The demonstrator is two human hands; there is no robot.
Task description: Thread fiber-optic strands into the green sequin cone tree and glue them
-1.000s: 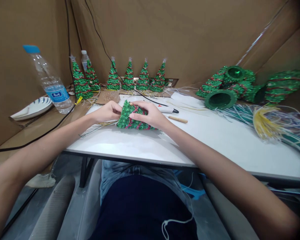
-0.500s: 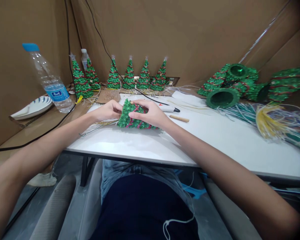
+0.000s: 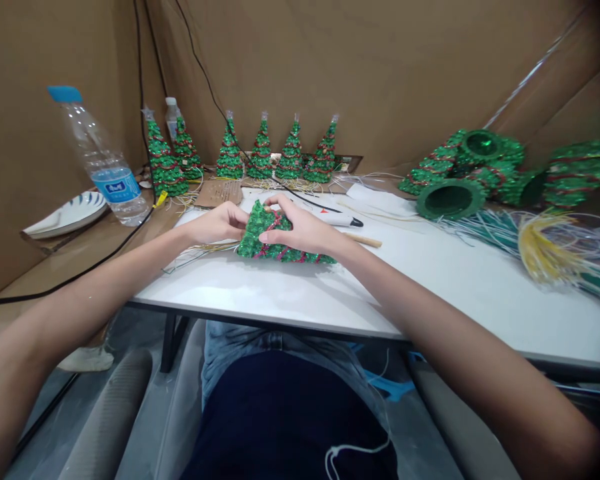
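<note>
Brown cardboard walls (image 3: 380, 67) are enclosing a white table (image 3: 455, 287), and six small trees (image 3: 290, 157) are standing along its far side. A green tree (image 3: 250, 241) is lying on its side near the table's front edge, between the two hands. The right hand (image 3: 303, 230) is clasping its body, thumb on the near flank and fingers curving over the top. The left hand (image 3: 220, 223) is bending its fingers in at the base (whether they are pinching anything, I cannot tell; the rim is hiding the tips). Thin wires (image 3: 220, 245) are lying just beneath that hand, so a snag seems possible if one is catching on the base. The tree could also roll should the right hand's hold be loosening, its body being rounded; too hard a squeeze might crush the trim. Its wide base is facing left and its narrow end is pointing right, below the right wrist, the long axis running sideways, slanting slightly towards the person.
</note>
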